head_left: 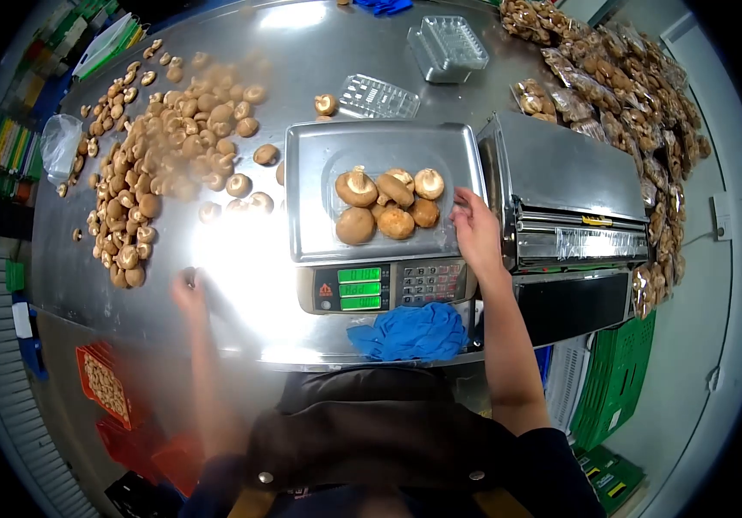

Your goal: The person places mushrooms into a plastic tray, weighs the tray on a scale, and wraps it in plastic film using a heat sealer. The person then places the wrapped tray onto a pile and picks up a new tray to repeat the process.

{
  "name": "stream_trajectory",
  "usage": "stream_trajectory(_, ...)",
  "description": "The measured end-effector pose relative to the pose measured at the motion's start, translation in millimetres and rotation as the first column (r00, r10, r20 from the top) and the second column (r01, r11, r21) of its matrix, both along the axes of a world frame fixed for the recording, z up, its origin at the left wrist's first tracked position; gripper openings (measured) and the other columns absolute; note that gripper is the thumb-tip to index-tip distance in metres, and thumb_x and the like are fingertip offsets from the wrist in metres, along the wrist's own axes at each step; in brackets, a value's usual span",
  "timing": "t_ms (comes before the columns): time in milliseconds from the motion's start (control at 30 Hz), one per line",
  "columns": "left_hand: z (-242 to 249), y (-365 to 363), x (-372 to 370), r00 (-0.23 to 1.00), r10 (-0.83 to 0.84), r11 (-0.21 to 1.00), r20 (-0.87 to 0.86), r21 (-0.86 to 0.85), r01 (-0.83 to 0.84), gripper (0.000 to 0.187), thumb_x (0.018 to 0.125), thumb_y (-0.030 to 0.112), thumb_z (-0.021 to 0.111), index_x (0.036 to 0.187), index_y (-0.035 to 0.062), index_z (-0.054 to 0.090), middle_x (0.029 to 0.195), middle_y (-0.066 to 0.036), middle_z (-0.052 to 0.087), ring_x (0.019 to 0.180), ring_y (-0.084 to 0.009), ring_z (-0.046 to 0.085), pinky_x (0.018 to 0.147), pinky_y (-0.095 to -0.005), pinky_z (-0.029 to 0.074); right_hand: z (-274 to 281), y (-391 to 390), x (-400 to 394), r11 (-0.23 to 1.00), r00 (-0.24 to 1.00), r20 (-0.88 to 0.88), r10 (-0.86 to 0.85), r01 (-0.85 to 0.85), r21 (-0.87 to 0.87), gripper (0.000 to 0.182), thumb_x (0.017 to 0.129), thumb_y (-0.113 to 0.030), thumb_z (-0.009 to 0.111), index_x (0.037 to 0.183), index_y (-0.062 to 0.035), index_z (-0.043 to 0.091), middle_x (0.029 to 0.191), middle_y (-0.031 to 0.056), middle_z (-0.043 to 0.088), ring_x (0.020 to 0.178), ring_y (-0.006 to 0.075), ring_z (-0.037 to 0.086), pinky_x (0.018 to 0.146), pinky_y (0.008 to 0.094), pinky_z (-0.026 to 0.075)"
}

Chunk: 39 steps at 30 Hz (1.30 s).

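A clear tray [337, 181] holding several brown mushrooms [395, 192] rests on the steel pan of a scale [302, 233], whose green display is lit. My right hand [477, 226] is at the tray's right side, fingers apart, with no item visible in it. To the left of the scale, my left hand [188, 290] hovers by the steel table; its fingers are curled and blurred, and a small dark thing shows at them that I cannot make out. A large heap of loose mushrooms [133, 173] lies beyond my left hand.
Right of the scale stands a wrapping machine [565, 173], with bagged mushrooms [621, 78] piled behind it. Empty clear trays [448, 47] are stacked at the back, near a single clear tray [379, 97]. A blue cloth [410, 331] lies before the scale. Green crates [617, 371] stand lower right.
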<state>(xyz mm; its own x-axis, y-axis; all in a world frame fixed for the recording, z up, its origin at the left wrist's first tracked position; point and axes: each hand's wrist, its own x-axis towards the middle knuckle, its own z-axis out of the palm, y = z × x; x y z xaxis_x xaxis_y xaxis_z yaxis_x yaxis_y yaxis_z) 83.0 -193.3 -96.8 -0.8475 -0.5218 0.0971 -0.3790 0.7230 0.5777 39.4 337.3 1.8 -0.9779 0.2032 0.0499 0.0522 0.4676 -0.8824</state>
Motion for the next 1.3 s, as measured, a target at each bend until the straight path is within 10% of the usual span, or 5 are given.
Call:
stream_trajectory(133, 80, 85, -15, 0.915, -0.344, 0.865, -0.209, -0.451, 0.222, 0.022, 0.085, 0.01, 0.063, 0.105, -0.0006, 0.06, 0.108, -0.014, 0.06, 0.098, -0.0227, 0.057, 0.075, -0.033, 0.049, 1, 10, -4, 0.997, 0.988, 0.14, 0.061, -0.053, -0.059, 0.04, 0.087, -0.001, 0.047, 0.127, 0.0013, 0.047, 0.109, 0.0191, 0.062, 0.082, 0.0194, 0.065, 0.075, 0.0293, 0.052)
stream_trajectory(267, 127, 204, -50, 0.93, -0.276, 0.771, -0.242, 0.522, 0.365, 0.021, 0.082, 0.001, 0.058, 0.103, 0.0015, 0.062, 0.082, -0.011, 0.065, 0.071, -0.0201, 0.063, 0.066, -0.0318, 0.05, -7, 17, -6, 0.99, 0.961, 0.25, 0.121, -0.099, -0.099, 0.044, 0.086, 0.0, 0.047, 0.13, -0.0033, 0.047, 0.107, 0.0137, 0.062, 0.078, 0.0167, 0.065, 0.072, 0.0281, 0.052)
stream_trajectory(367, 89, 218, -91, 0.76, -0.643, 0.703, -0.094, 0.321, 0.634, 0.026, 0.081, 0.006, 0.054, 0.105, -0.002, 0.06, 0.083, -0.016, 0.066, 0.067, -0.0203, 0.064, 0.062, -0.0349, 0.053, -4, 12, -5, 0.992, 0.964, 0.238, 0.116, -0.103, -0.068, 0.047, 0.083, 0.008, 0.044, 0.128, -0.0037, 0.05, 0.098, 0.0077, 0.063, 0.071, 0.0114, 0.062, 0.063, 0.024, 0.051)
stream_trajectory(533, 96, 229, -105, 0.797, -0.604, 0.533, 0.008, 0.748, 0.396, 0.026, 0.084, 0.006, 0.058, 0.108, -0.004, 0.061, 0.078, -0.009, 0.064, 0.058, -0.0144, 0.06, 0.047, -0.0277, 0.05, -12, 10, -11, 0.966, 0.959, 0.252, 0.132, -0.067, -0.251, 0.048, 0.078, 0.009, 0.054, 0.125, 0.0036, 0.05, 0.097, 0.0099, 0.063, 0.075, 0.0128, 0.063, 0.068, 0.0252, 0.052)
stream_trajectory(1300, 201, 370, -51, 0.867, -0.423, 0.407, -0.265, 0.799, 0.443, 0.022, 0.077, 0.001, 0.057, 0.099, -0.0038, 0.056, 0.064, -0.003, 0.054, 0.044, -0.0099, 0.049, 0.038, -0.0221, 0.04, 87, 144, 13, 0.954, 0.971, 0.01, 0.239, -0.233, -0.186, 0.05, 0.074, 0.008, 0.057, 0.124, 0.0015, 0.05, 0.089, 0.0058, 0.059, 0.068, 0.0058, 0.057, 0.064, 0.0215, 0.049)
